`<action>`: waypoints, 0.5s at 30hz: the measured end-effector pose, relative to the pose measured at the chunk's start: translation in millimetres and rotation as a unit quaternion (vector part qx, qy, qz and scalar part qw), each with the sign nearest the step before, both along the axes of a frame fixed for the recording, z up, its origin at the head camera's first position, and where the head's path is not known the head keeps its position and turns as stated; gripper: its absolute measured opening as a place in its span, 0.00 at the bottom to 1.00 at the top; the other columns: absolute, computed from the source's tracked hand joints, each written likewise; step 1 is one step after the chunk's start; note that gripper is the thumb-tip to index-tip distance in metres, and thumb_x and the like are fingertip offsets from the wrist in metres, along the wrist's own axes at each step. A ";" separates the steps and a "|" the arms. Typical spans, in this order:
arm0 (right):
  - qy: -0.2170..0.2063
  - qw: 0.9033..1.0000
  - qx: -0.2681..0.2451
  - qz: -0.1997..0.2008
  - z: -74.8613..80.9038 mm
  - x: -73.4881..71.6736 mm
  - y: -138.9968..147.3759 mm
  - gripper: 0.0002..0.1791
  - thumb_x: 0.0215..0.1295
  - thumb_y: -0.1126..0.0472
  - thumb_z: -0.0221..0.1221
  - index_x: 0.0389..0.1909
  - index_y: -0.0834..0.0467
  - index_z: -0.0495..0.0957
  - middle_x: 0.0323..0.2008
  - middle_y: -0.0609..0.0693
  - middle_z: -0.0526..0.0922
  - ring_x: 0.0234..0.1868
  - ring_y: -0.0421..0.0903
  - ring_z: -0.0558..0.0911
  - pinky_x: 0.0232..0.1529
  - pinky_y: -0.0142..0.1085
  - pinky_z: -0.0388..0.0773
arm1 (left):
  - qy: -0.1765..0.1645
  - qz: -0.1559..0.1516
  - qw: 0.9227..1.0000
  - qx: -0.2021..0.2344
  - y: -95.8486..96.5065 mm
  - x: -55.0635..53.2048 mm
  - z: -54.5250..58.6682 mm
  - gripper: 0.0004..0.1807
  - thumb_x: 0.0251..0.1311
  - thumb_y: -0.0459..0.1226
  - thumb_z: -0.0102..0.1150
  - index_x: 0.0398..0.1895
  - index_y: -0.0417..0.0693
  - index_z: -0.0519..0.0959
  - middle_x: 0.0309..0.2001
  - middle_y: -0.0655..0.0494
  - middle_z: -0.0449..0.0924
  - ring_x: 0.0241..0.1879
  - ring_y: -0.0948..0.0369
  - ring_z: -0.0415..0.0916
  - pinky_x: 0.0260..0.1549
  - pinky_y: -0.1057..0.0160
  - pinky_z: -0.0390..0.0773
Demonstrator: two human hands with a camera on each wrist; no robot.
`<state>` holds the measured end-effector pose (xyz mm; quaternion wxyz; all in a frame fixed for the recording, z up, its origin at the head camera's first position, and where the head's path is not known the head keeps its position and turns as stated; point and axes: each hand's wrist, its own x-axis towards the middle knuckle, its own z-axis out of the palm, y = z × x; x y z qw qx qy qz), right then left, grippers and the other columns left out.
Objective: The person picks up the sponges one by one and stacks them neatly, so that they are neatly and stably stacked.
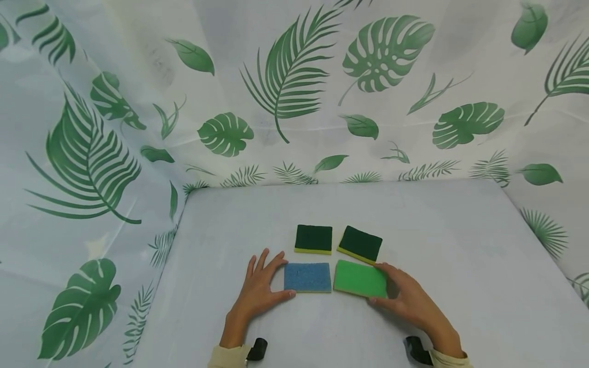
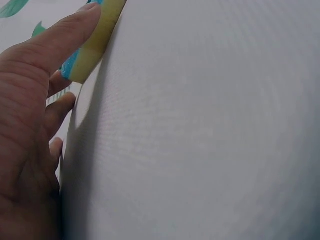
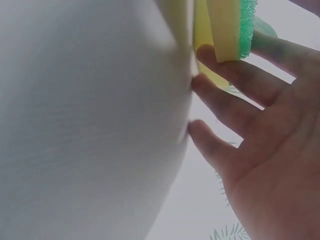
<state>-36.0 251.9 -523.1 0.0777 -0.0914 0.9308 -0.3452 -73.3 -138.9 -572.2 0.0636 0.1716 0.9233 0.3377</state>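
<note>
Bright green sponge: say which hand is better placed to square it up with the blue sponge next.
Most likely the right hand: it grips the bright green sponge at its outer end. The left hand is at the blue sponge, which lies between it and the green one.

I see a white surface (image 1: 469, 255), with pale sheeting (image 1: 294, 153) behind it and along both sides, printed with green palm fronds (image 1: 294, 69), split leaves (image 1: 227, 134) and small plain leaves (image 1: 194, 56).
</note>
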 end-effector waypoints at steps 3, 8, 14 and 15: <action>-0.008 1.000 -0.009 -0.005 2.7 -1.3 -4.3 0.47 0.60 0.47 0.79 0.74 0.65 0.71 0.70 0.69 0.75 0.71 0.72 0.72 0.66 0.69 0.72 | 0.001 -0.001 1.000 0.002 -1.0 0.1 -0.3 0.46 0.57 0.66 0.70 0.76 0.57 0.74 0.82 0.56 0.63 0.85 0.46 0.42 0.80 0.37 0.34; -0.009 1.000 -0.029 0.001 6.3 -5.8 -17.3 0.46 0.61 0.47 0.78 0.74 0.64 0.72 0.70 0.65 0.77 0.71 0.69 0.74 0.66 0.68 0.73 | 0.006 0.001 1.000 0.002 -1.4 -0.2 -1.2 0.46 0.57 0.66 0.70 0.76 0.57 0.74 0.82 0.55 0.63 0.85 0.45 0.42 0.80 0.38 0.35; 0.004 0.999 -0.041 0.021 11.7 -10.4 -29.8 0.44 0.63 0.47 0.77 0.72 0.66 0.72 0.68 0.64 0.78 0.69 0.67 0.75 0.65 0.66 0.74 | 0.010 0.002 1.000 0.002 -1.0 -1.1 -2.9 0.46 0.57 0.66 0.70 0.76 0.57 0.74 0.82 0.54 0.63 0.85 0.44 0.43 0.80 0.37 0.35; 0.010 0.999 -0.040 0.023 11.7 -11.0 -31.2 0.44 0.62 0.47 0.77 0.72 0.65 0.73 0.68 0.63 0.78 0.69 0.66 0.76 0.65 0.65 0.75 | 0.011 0.002 1.000 0.003 -1.0 -1.1 -2.8 0.46 0.57 0.66 0.70 0.76 0.57 0.74 0.82 0.54 0.63 0.85 0.44 0.43 0.80 0.37 0.36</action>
